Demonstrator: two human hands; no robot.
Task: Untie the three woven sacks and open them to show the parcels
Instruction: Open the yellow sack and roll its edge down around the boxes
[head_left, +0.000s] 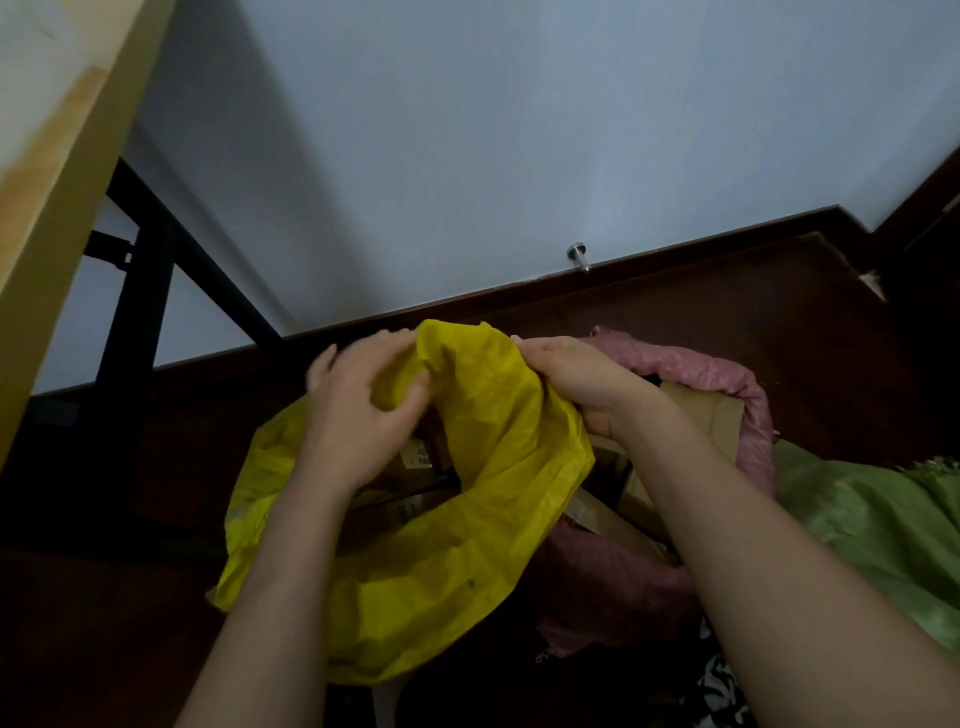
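- Yellow sack (457, 561) sits on the dark brown floor (675, 312) straight in front of me, between my two forearms; it is thin woven plastic, crinkled into sharp creases, its mouth rolled outward into a fat, slumped ring.
- Inside that ring I can see brown cardboard parcels (415, 467), flat-sided, one with a pale printed label; the print is too small for me to read.
- My left hand (363, 410) is at the far-left part of the yellow rim, its fingers (410, 400) curled and pinching a fold of the fabric.
- My right hand (576, 379) grips the far-right part of the same rim, knuckles up, fingers wrapped over the bunched edge.
- Pink sack (727, 379) lies just beside the yellow one on its right, touching it; the weave is coarser and duller, its mouth folded back in a thick rounded roll around tan cardboard boxes (711, 415) with loose flaps.
- Green sack (883, 519) rests further right, against the pink one, a soft lumpy shape with a frayed edge near the right border of the view; I cannot tell whether its mouth is open.
- A black-and-white patterned cloth (722, 691) shows at the bottom, below the pink sack.
- Beyond the sacks a dark wooden skirting board (519, 291) runs along a smooth pale wall (519, 130), with a small round metal door stop (579, 255) sticking out just above it.
- On the far left a black metal frame (140, 312) stands under a pale wooden counter (57, 166) edge.
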